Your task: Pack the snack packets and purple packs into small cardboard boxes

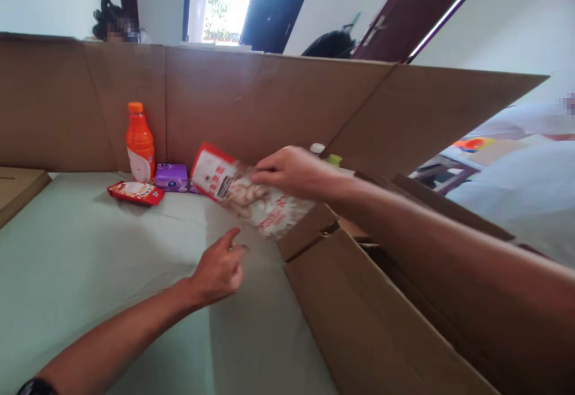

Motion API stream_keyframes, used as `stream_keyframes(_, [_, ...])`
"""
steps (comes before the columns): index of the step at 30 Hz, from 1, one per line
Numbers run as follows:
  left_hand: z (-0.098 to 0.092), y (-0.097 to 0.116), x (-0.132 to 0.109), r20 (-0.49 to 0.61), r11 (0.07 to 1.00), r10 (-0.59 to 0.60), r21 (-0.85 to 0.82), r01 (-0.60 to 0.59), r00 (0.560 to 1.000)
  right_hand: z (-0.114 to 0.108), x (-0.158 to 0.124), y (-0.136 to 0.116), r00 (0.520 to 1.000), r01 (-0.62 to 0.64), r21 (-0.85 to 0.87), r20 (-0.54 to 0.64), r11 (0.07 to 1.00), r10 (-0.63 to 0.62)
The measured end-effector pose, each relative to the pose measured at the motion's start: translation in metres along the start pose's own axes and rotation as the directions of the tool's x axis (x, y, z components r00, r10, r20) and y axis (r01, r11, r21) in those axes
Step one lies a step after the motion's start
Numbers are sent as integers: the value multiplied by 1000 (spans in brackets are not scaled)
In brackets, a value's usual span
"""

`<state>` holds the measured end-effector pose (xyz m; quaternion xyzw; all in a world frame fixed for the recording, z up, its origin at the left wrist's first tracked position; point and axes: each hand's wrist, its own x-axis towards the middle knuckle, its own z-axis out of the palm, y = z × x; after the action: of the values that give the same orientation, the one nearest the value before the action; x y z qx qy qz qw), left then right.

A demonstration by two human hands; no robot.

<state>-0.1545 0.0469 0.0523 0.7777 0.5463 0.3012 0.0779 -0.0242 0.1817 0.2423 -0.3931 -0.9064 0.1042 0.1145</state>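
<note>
My right hand [287,170] pinches a snack bag [251,197] by its edge, above the pale green surface beside the open cardboard box. This bag has a red and white top and a see-through body with red print; it is tilted and blurred by motion. My left hand [220,266] is lower and nearer to me, below the bag and apart from it. Its index finger points out and the others are loosely curled, with nothing in them. An orange bottle [141,143], a red snack packet [136,193] and a purple packet [171,178] are grouped at the back left.
An open cardboard box [359,311] occupies the right side, its flaps raised. A tall cardboard wall [251,108] runs along the back. Another cardboard piece [20,191] lies at the far left. A white cap [317,148] shows behind my right wrist. A person's head is beyond the wall.
</note>
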Motion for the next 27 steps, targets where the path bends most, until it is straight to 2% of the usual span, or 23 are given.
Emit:
stream_keyframes(2, [-6, -21, -24, -10, 999, -43, 32, 44, 999, 30, 29, -22, 996, 13, -72, 91, 997, -7])
stream_keyframes(4, [-10, -40, -39, -29, 995, -77, 58, 79, 997, 51, 56, -33, 997, -9, -105, 74, 994, 17])
stream_keyframes(6, [-13, -57, -48, -53, 992, -102, 71, 105, 993, 56, 73, -34, 998, -68, -144, 8, 987, 70])
stream_keyframes(8, [-16, -69, -52, -75, 990, -115, 71, 120, 991, 45, 77, -23, 989, -135, -176, -77, 975, 123])
stream_keyframes(10, [-16, -78, -53, -91, 991, -110, 62, 116, 990, 22, 64, -5, 974, -192, -190, -158, 963, 163])
stream_keyframes(12, [-13, -82, -52, -98, 995, -86, 46, 90, 991, -7, 34, 18, 954, -242, -196, -225, 950, 197])
stream_keyframes(14, [-8, -79, -47, -97, 998, -49, 29, 52, 994, -33, -10, 43, 927, -292, -127, -281, 948, 248])
stream_keyframes(17, [1, -61, -33, -90, 1000, 23, 13, -22, 996, -60, -89, 81, 883, -366, 46, -299, 930, 362])
stream_keyframes(21, [4, -9, 0, -107, 986, 161, -23, -165, 981, -66, -183, 124, 845, -475, 127, -209, 871, 492])
stream_keyframes(24, [-3, 45, 31, -160, 957, 259, -89, -275, 953, -56, -226, 146, 838, -528, 139, -76, 838, 540])
stream_keyframes(27, [-11, 102, 65, -213, 905, 365, -147, -399, 906, -40, -243, 161, 852, -524, 84, 28, 848, 523])
